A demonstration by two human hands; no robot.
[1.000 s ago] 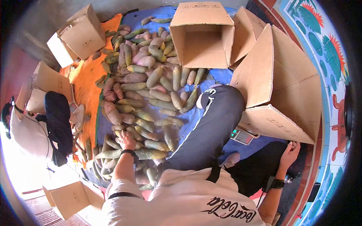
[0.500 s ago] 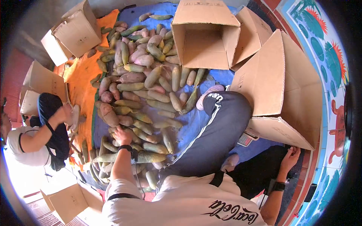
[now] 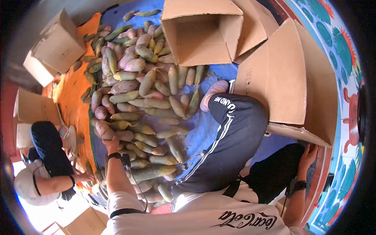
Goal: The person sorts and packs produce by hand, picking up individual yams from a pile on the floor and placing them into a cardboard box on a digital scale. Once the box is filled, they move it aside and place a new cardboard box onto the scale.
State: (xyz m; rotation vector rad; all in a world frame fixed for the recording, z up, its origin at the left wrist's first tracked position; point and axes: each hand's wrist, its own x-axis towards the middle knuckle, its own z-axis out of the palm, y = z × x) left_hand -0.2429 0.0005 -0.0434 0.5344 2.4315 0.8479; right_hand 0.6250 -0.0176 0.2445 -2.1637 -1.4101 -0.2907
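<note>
My left hand [image 3: 111,145] reaches into a large heap of vegetables that look like radishes, some green, some pinkish-purple. Its fingers close on the near end of a thick pinkish radish [image 3: 104,130], partly hidden and slightly blurred. Beside my wrist lie green radishes, among them a long one [image 3: 154,172]. Far to the right, my right hand [image 3: 308,156] grips the lower edge of a big open cardboard box [image 3: 274,82], which lies tilted on its side. Some of its fingers are hidden behind the cardboard.
My bent leg [image 3: 235,137] lies between heap and box, on a blue sheet [image 3: 194,137]. More boxes stand at the back [image 3: 203,35] and left [image 3: 58,47]. A co-worker's hand [image 3: 84,176] hovers near an orange sheet [image 3: 68,102]. A painted wall [image 3: 342,70] bounds the right side.
My left hand has moved left across the heap to the pinkish radish. My right hand stays at the box's edge. The co-worker's hand has come down towards the heap. The view has shifted.
</note>
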